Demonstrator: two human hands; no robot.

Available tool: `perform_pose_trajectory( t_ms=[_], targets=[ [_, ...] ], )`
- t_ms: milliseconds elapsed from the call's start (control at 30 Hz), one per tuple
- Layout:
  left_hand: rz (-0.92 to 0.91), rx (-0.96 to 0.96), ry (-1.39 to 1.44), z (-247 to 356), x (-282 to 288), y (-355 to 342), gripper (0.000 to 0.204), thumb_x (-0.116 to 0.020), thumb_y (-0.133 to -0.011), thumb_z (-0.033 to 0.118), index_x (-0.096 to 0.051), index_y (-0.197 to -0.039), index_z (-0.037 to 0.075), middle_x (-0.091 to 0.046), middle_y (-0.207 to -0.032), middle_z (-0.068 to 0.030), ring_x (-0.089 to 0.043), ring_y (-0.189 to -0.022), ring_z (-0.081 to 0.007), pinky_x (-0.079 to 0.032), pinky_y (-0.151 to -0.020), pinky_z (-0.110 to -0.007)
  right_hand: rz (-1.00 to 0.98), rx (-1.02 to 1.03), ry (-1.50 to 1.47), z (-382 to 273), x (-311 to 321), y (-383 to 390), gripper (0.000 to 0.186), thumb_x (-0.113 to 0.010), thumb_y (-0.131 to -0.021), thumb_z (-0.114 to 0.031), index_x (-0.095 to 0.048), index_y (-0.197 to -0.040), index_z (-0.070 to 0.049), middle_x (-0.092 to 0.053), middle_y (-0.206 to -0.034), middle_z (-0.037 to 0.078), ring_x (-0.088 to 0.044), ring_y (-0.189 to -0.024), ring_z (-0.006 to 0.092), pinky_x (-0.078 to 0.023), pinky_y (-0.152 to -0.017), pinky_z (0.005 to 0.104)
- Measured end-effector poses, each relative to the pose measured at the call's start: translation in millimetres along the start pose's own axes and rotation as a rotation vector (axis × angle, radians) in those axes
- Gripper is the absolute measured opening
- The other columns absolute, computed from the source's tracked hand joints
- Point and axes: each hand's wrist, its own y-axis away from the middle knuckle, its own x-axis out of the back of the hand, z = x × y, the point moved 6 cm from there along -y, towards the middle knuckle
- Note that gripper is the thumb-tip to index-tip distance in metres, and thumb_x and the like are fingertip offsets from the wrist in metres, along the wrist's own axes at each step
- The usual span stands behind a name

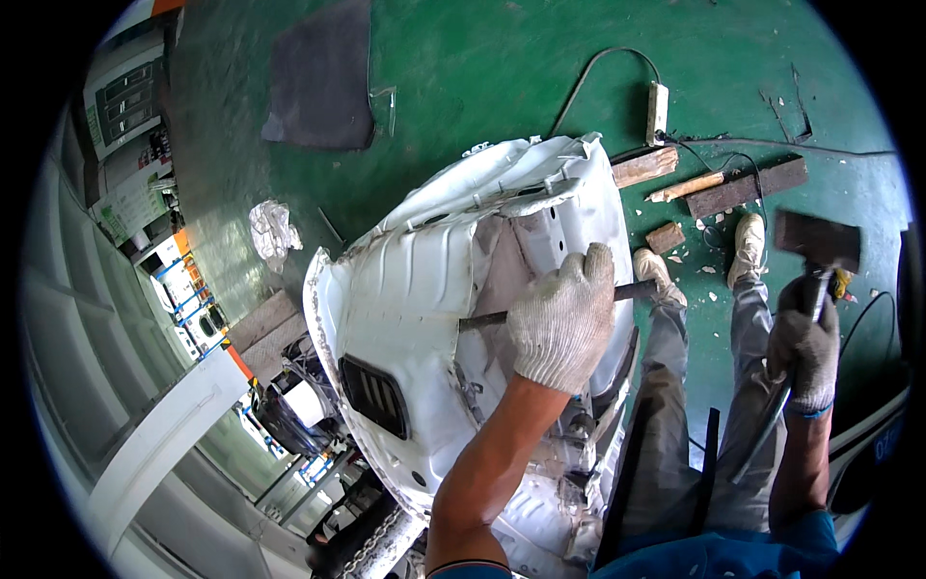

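- Left hand (562, 317) – knit work glove on, fingers curled tight round a dark steel chisel (540, 307), fully closed on it.
- Chisel lies about level, tip toward the left, touching the white car-body panel (405, 289) near the panel's middle, by a seam; its butt end sticks out to the right past the glove, just over the panel's right edge.
- Right hand (805, 349) – also gloved, wrapped shut round the handle of a hammer (816, 241); the dark block head is up above the fist, well apart from the chisel's butt, off to the right of the panel.
- Panel is bent and crumpled sheet metal w/ a black slotted vent (374, 396) at its lower-left edge; it stands on the green floor (482, 68).
- On the floor beyond the panel's far edge: wood blocks (644, 167), a white power strip (657, 113) w/ cable, a wooden-handled tool (687, 187).
- A crumpled white rag (273, 232) lies left of the panel, a dark mat (320, 77) near the floor's far side.
- Person's grey trouser legs and light shoes (748, 241) between panel and hammer.
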Motion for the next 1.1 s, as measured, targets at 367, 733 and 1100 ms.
perform_pose_trajectory(
  t_ms=[367, 733, 1100],
  targets=[
    [-0.053, -0.011, -0.132, 2, -9, 1, 0.023, -0.067, -0.086, 0.018, -0.062, -0.107, 0.012, -0.069, -0.084, -0.0066, -0.074, -0.072, -0.0281, -0.059, -0.057, -0.043, -0.365, -0.379, 0.003, 51, -60, 12, 0.018, -0.074, -0.082, -0.006, -0.061, -0.093, 0.0, -0.06, -0.068, 0.005, -0.056, -0.048, 0.0125, -0.046, -0.041, 0.0262],
    [-0.29, -0.138, -0.018, 51, -59, 39, 0.037, -0.069, -0.086, 0.016, -0.066, -0.122, 0.009, -0.062, -0.076, -0.0073, -0.068, -0.062, -0.026, -0.055, -0.055, -0.039, -0.275, -0.505, -0.026, 139, 33, -52, 0.025, -0.075, -0.081, -0.012, -0.059, -0.095, 0.002, -0.054, -0.063, 0.003, -0.052, -0.042, 0.0118, -0.045, -0.036, 0.0249],
    [-0.333, -0.02, -0.276, 23, -76, 50, 0.044, -0.078, -0.082, 0.023, -0.071, -0.125, 0.019, -0.056, -0.073, -0.003, -0.061, -0.06, -0.0257, -0.048, -0.053, -0.043, -0.245, -0.685, -0.08, 219, 63, -63, 0.025, -0.073, -0.079, -0.009, -0.057, -0.096, 0.002, -0.055, -0.063, 0.004, -0.053, -0.041, 0.0122, -0.046, -0.035, 0.0249]
  ],
)
